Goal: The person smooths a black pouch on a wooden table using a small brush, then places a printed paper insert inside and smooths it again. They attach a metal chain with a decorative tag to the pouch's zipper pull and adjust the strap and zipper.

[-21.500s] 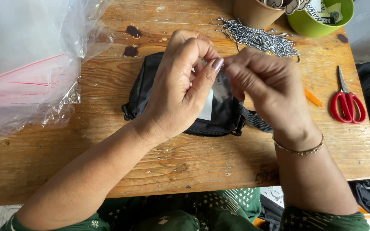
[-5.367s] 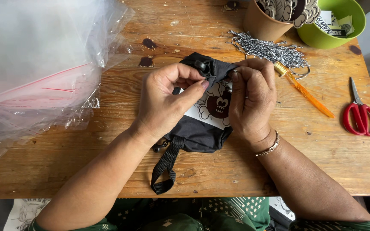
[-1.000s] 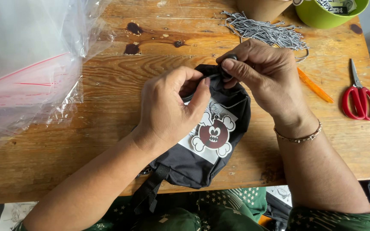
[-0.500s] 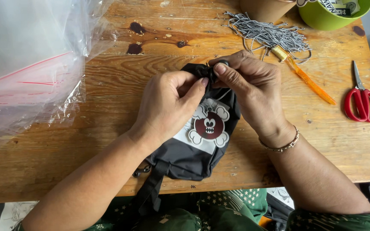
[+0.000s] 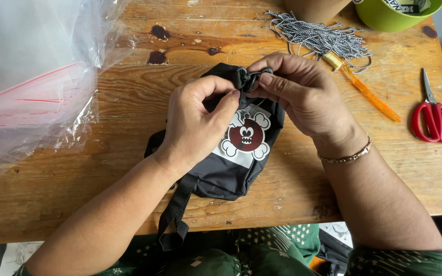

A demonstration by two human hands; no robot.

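A small black fabric pouch (image 5: pixel 231 171) with a white panel and a round dark-red cartoon face lies on the wooden table (image 5: pixel 78 168). Its black webbing strap (image 5: pixel 175 214) hangs over the near edge. My left hand (image 5: pixel 198 120) grips the pouch's upper left edge with bent fingers. My right hand (image 5: pixel 297 92) pinches the black plastic buckle (image 5: pixel 246 79) at the pouch's top. A thin cord runs under my fingers; its ends are hidden.
A large clear plastic bag (image 5: pixel 31 76) with red lines covers the left of the table. A bundle of black-and-white cords (image 5: pixel 318 36) lies at the back, an orange pen-like tool (image 5: pixel 367 92) beside it. Red-handled scissors (image 5: pixel 433 115) are at the right; a green bowl (image 5: pixel 395 13) is behind.
The pouch has shifted slightly right and turned more upright. My right hand moved from the top edge onto the buckle; my left hand stays on the upper left edge.
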